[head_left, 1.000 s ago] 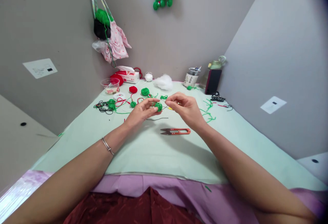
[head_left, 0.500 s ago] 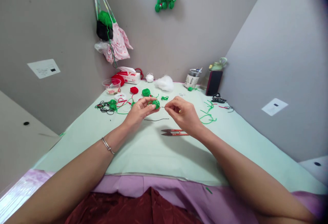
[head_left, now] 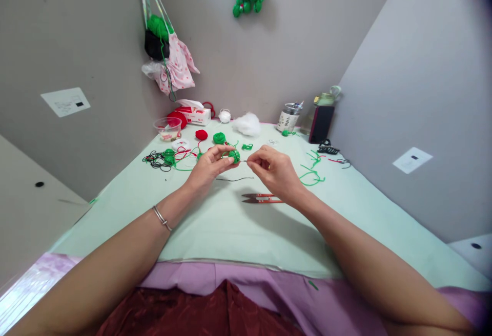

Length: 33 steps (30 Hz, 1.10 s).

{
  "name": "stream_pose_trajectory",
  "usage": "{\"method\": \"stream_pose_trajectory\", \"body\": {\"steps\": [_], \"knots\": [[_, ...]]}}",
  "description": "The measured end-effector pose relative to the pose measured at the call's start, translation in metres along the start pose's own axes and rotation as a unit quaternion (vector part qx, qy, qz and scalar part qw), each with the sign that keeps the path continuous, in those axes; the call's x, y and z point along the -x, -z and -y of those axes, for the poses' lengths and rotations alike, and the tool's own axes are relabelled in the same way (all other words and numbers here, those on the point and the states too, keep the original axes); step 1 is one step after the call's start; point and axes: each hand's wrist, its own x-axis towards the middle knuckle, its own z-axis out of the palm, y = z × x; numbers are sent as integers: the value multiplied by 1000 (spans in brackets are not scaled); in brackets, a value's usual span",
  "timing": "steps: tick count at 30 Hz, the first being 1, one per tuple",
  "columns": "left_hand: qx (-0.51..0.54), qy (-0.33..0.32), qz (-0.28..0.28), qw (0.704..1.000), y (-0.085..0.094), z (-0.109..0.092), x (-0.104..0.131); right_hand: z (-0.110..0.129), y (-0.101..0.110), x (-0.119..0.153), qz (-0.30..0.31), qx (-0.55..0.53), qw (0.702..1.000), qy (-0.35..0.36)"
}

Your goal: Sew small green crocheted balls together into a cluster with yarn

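Observation:
My left hand point(head_left: 212, 164) holds a small green crocheted ball point(head_left: 233, 156) between thumb and fingers. Just to its right, my right hand point(head_left: 273, 168) is closed in a pinch on a thin dark strand point(head_left: 243, 161) that reaches the ball; whether it is thread or a needle is too small to tell. Under the hands a loose black thread point(head_left: 235, 180) lies on the pale green table. Orange-handled thread snips point(head_left: 261, 198) rest below my right hand, their dark blades pointing left and their handle ends hidden by the hand.
Black yarn point(head_left: 154, 160), a red ball point(head_left: 201, 134), a green yarn ball point(head_left: 219, 138) and white stuffing point(head_left: 247, 124) lie beyond the hands. Farther back stand a tissue box point(head_left: 197, 116), a pen tin point(head_left: 288, 118) and a phone point(head_left: 322, 124). Green yarn scraps point(head_left: 313, 174) lie at the right.

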Motion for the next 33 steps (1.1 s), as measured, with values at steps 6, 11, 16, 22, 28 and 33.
{"method": "stream_pose_trajectory", "body": {"steps": [6, 11, 16, 22, 28, 33], "knots": [[-15, 2, -6, 1000, 1, 2, 0, 2, -1, 0, 1, 9, 1000, -14], [0, -3, -9, 1000, 1, 4, 0, 1, -6, 1, 9, -59, 996, -68], [26, 12, -11, 1000, -1, 2, 1, 1, -11, 0, 26, -174, 974, -141], [42, 31, 4, 999, -1, 0, 1, 1, -12, -1, 19, -209, 966, -148], [28, 53, 8, 998, -7, 0, 5, -2, -16, 1, 19, -231, 961, -151], [12, 31, -4, 999, -5, 2, 4, -5, -15, -1, 56, -230, 959, -156]]}}
